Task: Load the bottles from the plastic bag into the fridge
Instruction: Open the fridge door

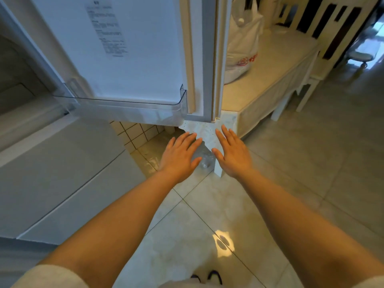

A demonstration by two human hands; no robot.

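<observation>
The fridge door (133,48) stands open at the upper left, and its clear door shelf (124,107) holds nothing. A white plastic bag (243,44) with red print sits on the table (276,65) behind the door's edge, and a bottle cap shows at its open top. My left hand (179,156) and my right hand (233,152) are stretched out side by side, palms down, fingers spread, holding nothing. Both hover below the door, near the table's corner. A clear empty bottle (205,161) lies on the floor between them.
The fridge's lower drawer fronts (62,179) fill the left side. A white chair (332,38) stands at the table's far end, with a stool (359,57) beyond it. The tiled floor (301,163) spreads out to the right. My feet (205,277) are at the bottom edge.
</observation>
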